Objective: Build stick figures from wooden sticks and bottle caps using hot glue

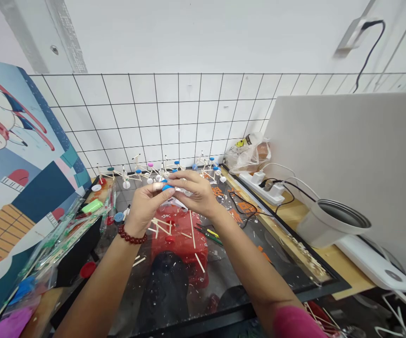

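Pinching a blue plastic disc [167, 187] between left hand [145, 210] and right hand [195, 191], both grips clenched.

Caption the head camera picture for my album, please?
Left hand and right hand hold a blue disc above scattered wooden sticks.

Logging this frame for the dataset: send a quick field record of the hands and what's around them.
left: left hand, dark red bead bracelet on wrist
right: right hand, pink sleeve on forearm
between hands: blue round disc, gripping hand unclear
below: thin pale wooden sticks on red plastic object
beyond: small stick models with blue discs against white tiled wall
right side: white power strip, grey metal-rimmed container
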### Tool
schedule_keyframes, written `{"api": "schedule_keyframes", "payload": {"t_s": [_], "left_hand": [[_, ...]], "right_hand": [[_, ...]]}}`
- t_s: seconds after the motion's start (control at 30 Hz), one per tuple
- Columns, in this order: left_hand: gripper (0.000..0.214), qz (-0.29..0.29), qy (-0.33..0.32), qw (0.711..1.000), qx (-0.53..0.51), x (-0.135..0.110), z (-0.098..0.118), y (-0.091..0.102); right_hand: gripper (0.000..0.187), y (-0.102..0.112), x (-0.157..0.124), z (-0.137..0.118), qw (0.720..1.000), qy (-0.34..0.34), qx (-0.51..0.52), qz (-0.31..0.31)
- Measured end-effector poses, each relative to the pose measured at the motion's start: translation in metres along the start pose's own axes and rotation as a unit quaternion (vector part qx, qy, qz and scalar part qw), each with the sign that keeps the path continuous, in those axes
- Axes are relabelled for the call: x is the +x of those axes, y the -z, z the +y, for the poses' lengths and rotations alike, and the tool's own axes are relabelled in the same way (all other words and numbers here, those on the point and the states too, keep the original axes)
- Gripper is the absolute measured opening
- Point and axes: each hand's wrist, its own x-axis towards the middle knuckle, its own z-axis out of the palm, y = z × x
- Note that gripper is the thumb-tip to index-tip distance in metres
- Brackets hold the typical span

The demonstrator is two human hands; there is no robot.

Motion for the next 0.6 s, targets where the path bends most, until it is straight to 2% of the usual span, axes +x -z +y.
{"api": "schedule_keyframes", "payload": {"t_s": [0.6], "left_hand": [[0.018, -0.008, -0.012, 1.000, -0.011, 0.0004, -0.0022, 0.0009]], "right_hand": [[0.022, 0.0005, 0.0012, -0.0002, 1.000, 0.009, 0.021, 0.011]]}}
